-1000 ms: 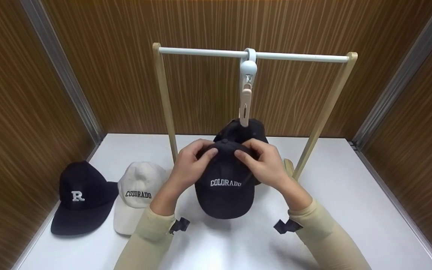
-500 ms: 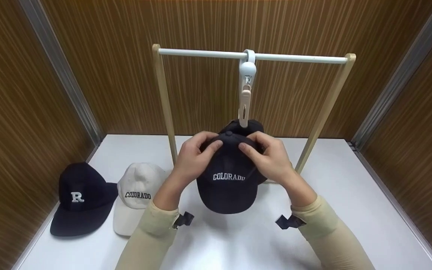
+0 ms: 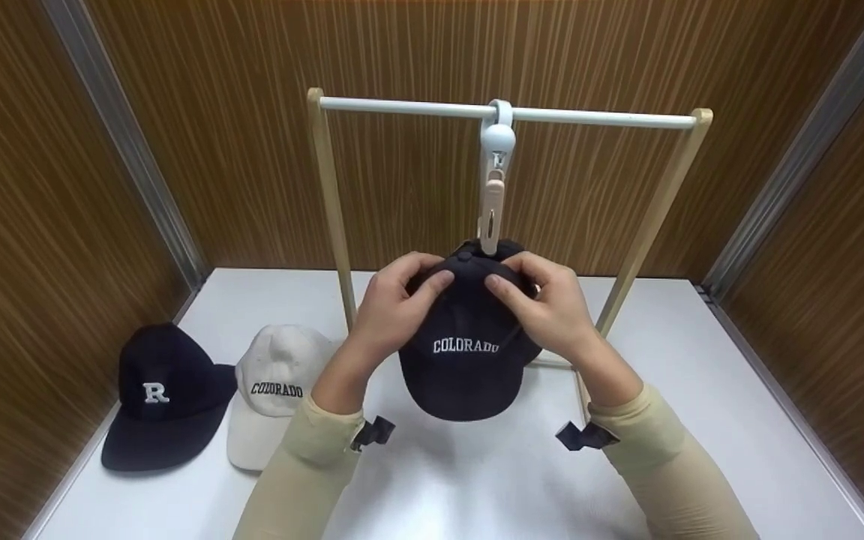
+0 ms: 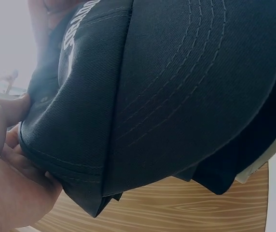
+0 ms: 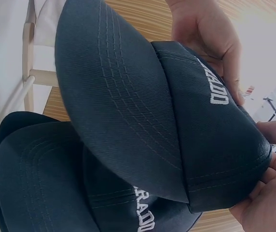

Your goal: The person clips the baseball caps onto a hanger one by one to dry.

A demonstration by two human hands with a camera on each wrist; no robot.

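Note:
A dark cap (image 3: 466, 367) lettered COLORADO is held up between both hands, brim downward. My left hand (image 3: 398, 307) pinches its crown on the left side, thumb in front. On the right side my right hand (image 3: 552, 304) grips the crown the same way. Just behind hangs a second dark cap (image 5: 41, 169), mostly hidden in the head view. A pale pink clip (image 3: 492, 217) reaches down to that rear cap from a white hanger loop (image 3: 502, 112). Whether the held cap touches the clip or the rear cap, I cannot tell.
A rack with wooden legs (image 3: 646, 232) and a white rail (image 3: 604, 118) stands on the white table (image 3: 709, 360). To the left lie a navy cap with an R (image 3: 162, 390) and a cream COLORADO cap (image 3: 274, 375). Wood-patterned panels (image 3: 229, 150) enclose the table.
Both hands have lifted the held cap upward and slightly to the right, closer to the clip. It now covers more of the hanging cap.

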